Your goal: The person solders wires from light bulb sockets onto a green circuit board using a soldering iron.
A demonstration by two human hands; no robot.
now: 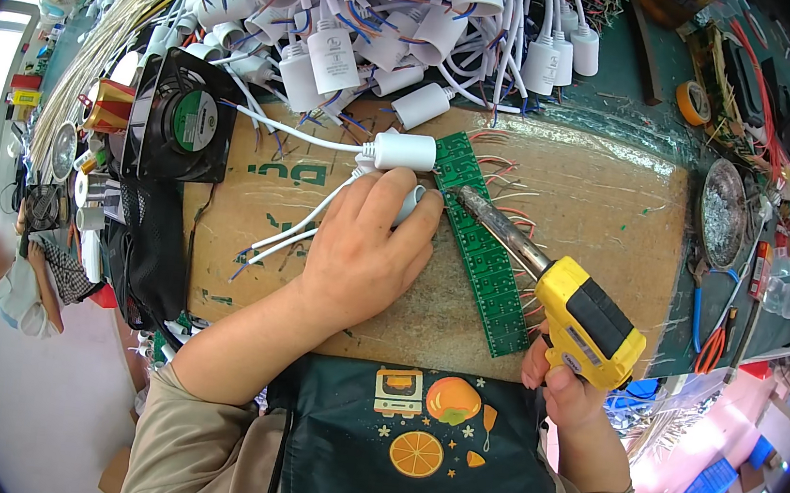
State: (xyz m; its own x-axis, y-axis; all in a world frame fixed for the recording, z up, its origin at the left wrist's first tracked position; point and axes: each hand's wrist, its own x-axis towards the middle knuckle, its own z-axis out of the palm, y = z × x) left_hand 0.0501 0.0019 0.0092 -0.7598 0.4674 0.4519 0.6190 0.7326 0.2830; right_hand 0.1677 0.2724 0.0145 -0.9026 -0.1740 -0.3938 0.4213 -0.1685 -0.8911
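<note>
My left hand [371, 244] is closed around a white lamp holder [409, 205], which the fingers partly hide. Just above it, a second white lamp holder [406, 152] lies with its cable running left to bare-ended wires. Both sit against the left edge of a slanted green strip of joined circuit boards [483, 257], with short red and white wires [509, 184] along its right side. In my right hand [569, 388] is a yellow soldering gun [591, 322]; its tip rests on or just over the strip's upper part, contact unclear.
A brown board [263, 207] lies under the work. Beyond it rises a heap of white lamp holders [333, 59]. A black fan [185, 120] stands left; a metal dish [725, 214], blue-handled pliers [699, 315] and an orange tape roll [693, 102] are right. Another person [17, 272] sits far left.
</note>
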